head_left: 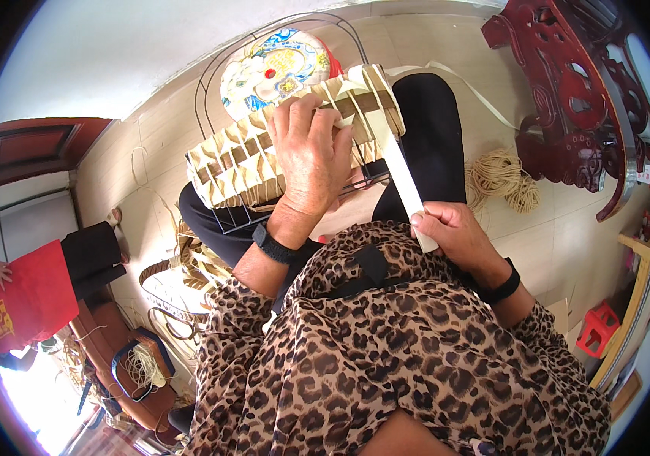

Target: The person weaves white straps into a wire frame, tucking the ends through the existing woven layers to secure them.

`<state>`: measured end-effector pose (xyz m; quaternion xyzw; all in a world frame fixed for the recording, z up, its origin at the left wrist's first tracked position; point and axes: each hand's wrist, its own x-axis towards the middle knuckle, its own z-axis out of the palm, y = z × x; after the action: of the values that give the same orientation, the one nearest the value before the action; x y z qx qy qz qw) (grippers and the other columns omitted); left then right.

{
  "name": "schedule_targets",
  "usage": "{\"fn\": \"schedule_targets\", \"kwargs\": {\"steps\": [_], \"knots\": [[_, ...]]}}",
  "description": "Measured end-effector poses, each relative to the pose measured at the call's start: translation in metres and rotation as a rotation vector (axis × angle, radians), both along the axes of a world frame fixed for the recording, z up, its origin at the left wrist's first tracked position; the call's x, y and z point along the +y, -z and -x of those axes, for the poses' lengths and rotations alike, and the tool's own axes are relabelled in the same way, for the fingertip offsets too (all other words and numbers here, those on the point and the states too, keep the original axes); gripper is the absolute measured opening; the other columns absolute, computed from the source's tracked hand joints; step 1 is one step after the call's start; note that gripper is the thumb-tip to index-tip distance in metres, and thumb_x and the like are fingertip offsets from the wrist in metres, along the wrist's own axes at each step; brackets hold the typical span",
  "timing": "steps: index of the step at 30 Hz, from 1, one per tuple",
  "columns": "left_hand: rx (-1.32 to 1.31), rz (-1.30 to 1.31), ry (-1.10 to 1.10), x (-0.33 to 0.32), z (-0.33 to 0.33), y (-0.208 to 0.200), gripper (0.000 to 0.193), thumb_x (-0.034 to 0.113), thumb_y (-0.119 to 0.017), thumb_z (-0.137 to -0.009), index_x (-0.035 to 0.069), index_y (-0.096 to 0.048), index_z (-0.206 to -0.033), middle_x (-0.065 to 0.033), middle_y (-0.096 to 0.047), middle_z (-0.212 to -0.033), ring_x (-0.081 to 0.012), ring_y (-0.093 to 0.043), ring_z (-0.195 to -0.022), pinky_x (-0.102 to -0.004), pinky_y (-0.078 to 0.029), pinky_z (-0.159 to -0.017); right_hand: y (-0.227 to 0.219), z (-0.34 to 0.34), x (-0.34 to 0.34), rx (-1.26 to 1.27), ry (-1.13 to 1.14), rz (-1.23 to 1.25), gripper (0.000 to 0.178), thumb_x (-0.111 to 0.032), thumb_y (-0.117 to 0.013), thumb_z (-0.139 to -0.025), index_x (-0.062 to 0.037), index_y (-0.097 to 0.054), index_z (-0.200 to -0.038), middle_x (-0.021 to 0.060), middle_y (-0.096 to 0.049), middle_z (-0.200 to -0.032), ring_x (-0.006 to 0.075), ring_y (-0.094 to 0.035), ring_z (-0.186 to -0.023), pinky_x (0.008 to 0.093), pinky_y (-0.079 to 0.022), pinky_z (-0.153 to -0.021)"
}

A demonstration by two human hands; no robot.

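Flat, cream, ribbon-like strip [401, 173] looks light, pliable, best gripped at its 5-o'clock end, where right hand [458, 233] pinches; left hand [311, 156] curls over cream-and-brown wire-framed weave [226, 166], pinch unclear.

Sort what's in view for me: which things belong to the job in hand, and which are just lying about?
In the job:
left hand, on the strip-covered wire frame
right hand, gripping the pale flat strip
coiled cord on the floor, possibly supply

Apparently just lying about:
round patterned seat
carved wooden furniture
red plastic stool
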<state>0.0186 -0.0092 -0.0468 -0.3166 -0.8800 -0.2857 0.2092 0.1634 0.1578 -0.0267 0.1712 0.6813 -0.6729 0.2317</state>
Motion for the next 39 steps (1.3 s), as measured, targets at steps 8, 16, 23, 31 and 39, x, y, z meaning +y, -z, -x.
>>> {"fn": "schedule_targets", "kwargs": {"steps": [8, 16, 23, 31, 39], "knots": [[0.004, -0.066, 0.005, 0.005, 0.004, 0.007, 0.021, 0.005, -0.070, -0.062, 0.004, -0.058, -0.079, -0.0101, -0.054, -0.094, -0.0292, -0.047, -0.092, -0.0405, -0.039, -0.081, 0.006, -0.013, 0.002, -0.015, -0.001, 0.045, 0.028, -0.022, -0.054, -0.089, -0.0020, -0.054, -0.069, -0.0057, -0.045, -0.058, 0.0020, -0.038, -0.054, 0.0206, -0.032, -0.048], [-0.010, -0.084, -0.005, 0.005, 0.003, 0.007, 0.021, 0.006, -0.071, -0.062, 0.005, -0.059, -0.079, -0.0097, -0.055, -0.094, -0.0296, -0.048, -0.091, -0.0400, -0.039, -0.080, 0.006, -0.019, 0.001, 0.000, -0.015, 0.080, 0.027, -0.021, -0.053, -0.089, -0.0019, -0.057, -0.071, -0.0057, -0.048, -0.060, 0.0021, -0.040, -0.055, 0.0200, -0.033, -0.048], [0.026, -0.078, -0.005, 0.000, -0.009, -0.005, 0.021, 0.006, -0.069, -0.064, 0.004, -0.058, -0.081, -0.0114, -0.055, -0.096, -0.0289, -0.049, -0.092, -0.0399, -0.040, -0.077, -0.003, -0.017, 0.002, -0.077, -0.020, 0.156, 0.024, -0.022, -0.049, -0.092, -0.0012, -0.060, -0.087, -0.0033, -0.053, -0.065, 0.0030, -0.046, -0.057, 0.0186, -0.036, -0.051], [-0.136, -0.097, 0.397, -0.004, -0.063, -0.002, 0.023, -0.001, -0.067, -0.066, -0.002, -0.060, -0.089, -0.0112, -0.057, -0.090, -0.0272, -0.055, -0.081, -0.0356, -0.046, -0.068, 0.012, -0.017, -0.005, 0.079, 0.145, 0.350, 0.034, -0.014, -0.051, -0.091, 0.0011, -0.046, -0.121, 0.0081, -0.062, -0.096, 0.0106, -0.059, -0.083, 0.0237, -0.047, -0.075], [-0.093, -0.116, 0.385, 0.002, -0.065, -0.001, 0.026, -0.001, -0.066, -0.064, -0.003, -0.060, -0.089, -0.0134, -0.056, -0.093, -0.0297, -0.055, -0.082, -0.0360, -0.046, -0.066, 0.016, -0.006, -0.015, 0.518, 0.119, -0.203, 0.029, -0.001, -0.058, -0.082, -0.0016, -0.054, -0.111, 0.0062, -0.060, -0.087, 0.0087, -0.056, -0.073, 0.0220, -0.046, -0.062]]}}
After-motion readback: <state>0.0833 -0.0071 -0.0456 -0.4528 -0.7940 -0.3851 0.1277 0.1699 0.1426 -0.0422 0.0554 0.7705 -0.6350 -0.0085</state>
